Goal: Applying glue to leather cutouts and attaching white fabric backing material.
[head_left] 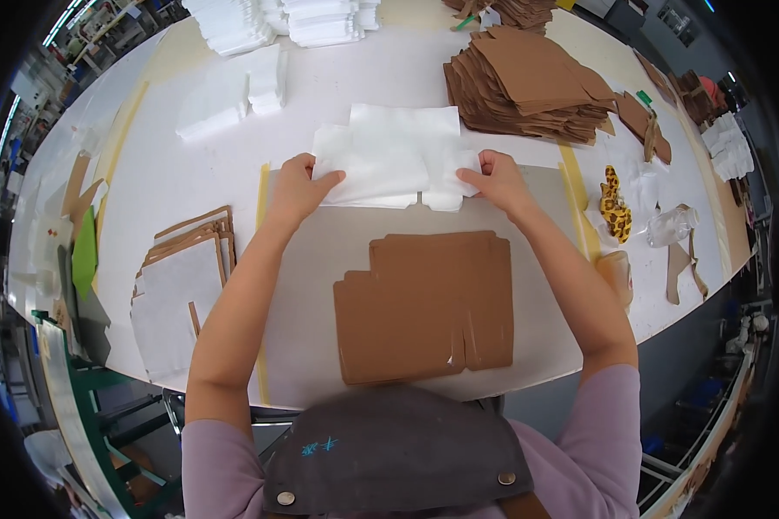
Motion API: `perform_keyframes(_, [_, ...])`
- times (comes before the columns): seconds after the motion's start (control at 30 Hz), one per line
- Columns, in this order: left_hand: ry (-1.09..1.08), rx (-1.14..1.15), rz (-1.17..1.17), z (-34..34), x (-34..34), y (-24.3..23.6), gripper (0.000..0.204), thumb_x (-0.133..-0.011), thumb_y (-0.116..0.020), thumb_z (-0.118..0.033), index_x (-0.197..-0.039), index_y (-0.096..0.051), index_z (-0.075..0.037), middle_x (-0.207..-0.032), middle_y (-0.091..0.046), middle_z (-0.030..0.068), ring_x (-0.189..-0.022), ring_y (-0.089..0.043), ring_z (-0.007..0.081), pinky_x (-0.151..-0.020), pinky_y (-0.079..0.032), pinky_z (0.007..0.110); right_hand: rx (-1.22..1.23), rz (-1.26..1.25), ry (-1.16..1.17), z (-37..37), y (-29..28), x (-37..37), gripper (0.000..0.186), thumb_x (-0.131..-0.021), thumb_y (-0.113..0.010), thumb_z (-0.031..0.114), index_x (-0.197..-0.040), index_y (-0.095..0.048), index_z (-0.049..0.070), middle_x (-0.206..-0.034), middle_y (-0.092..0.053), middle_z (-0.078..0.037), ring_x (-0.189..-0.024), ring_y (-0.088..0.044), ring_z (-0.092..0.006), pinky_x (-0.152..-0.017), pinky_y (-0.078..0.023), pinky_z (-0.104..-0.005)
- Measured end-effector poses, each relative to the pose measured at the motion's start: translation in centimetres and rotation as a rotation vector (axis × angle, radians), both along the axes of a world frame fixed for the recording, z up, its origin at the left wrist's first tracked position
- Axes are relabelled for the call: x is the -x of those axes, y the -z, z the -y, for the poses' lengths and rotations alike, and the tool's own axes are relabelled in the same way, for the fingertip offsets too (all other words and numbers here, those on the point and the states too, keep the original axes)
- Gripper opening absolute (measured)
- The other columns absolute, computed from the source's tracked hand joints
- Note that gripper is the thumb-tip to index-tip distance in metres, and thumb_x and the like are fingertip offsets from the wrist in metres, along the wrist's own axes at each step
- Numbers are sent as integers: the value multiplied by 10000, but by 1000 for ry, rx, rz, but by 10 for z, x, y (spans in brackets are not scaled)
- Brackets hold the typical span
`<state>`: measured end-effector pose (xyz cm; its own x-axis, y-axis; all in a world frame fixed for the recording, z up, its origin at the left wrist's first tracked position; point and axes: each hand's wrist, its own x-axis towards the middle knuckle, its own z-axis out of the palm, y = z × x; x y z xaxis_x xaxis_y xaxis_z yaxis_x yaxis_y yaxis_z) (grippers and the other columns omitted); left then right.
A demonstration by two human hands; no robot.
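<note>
Between my two hands is a white sheet (389, 160) cut with notches, its lower edge over the grey board (303, 346). My left hand (301, 189) pinches its left edge, thumb on top. On the right edge, my right hand (500, 183) grips it the same way. Nearer to me lies a brown cut piece (424, 307) of similar notched outline, flat on the board. Whether the white sheet is a single layer or several, I cannot tell.
A tall stack of brown pieces (537, 82) stands at the back right. White stacks (234, 24) sit at the back left, with smaller white piles (221, 99) before them. Pale-faced brown pieces (182, 290) lie left of my forearm. A yellow spotted cloth (614, 206) is at right.
</note>
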<state>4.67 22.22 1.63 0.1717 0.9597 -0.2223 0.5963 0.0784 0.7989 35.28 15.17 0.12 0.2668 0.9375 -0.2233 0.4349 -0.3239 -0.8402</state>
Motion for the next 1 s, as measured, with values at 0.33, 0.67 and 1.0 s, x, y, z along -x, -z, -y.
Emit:
perform_keyframes(0.33, [236, 57, 362, 157, 44, -20, 281, -907, -553, 10, -1157, -665, -51, -1058, -683, 65, -862, -552, 65, -716, -433, 213, -252, -15, -174, 147, -51, 34, 549, -832, -623, -16, -1352, -472, 79, -974, -695, -125, -859, -645, -154, -731, -483, -258])
perform_keyframes(0.67, [153, -98, 235, 179, 32, -16, 251, -875, -573, 34, -1053, -715, -73, -770, -657, 56, -615, -473, 78, -551, -351, 236, -328, 187, -179, 162, -42, 36, 265, -827, -621, -24, -1065, -693, 65, -909, -661, -111, -730, -592, -172, -658, -464, -246])
perform_keyframes(1.0, [120, -94, 206, 168, 24, 6, 200, -850, -631, -12, -1032, -701, -53, -705, -646, 101, -478, -456, 106, -445, -344, 256, -80, 108, -98, 152, -28, 28, 300, -811, -642, -16, -1097, -681, 64, -833, -582, -27, -633, -431, -62, -516, -318, -199])
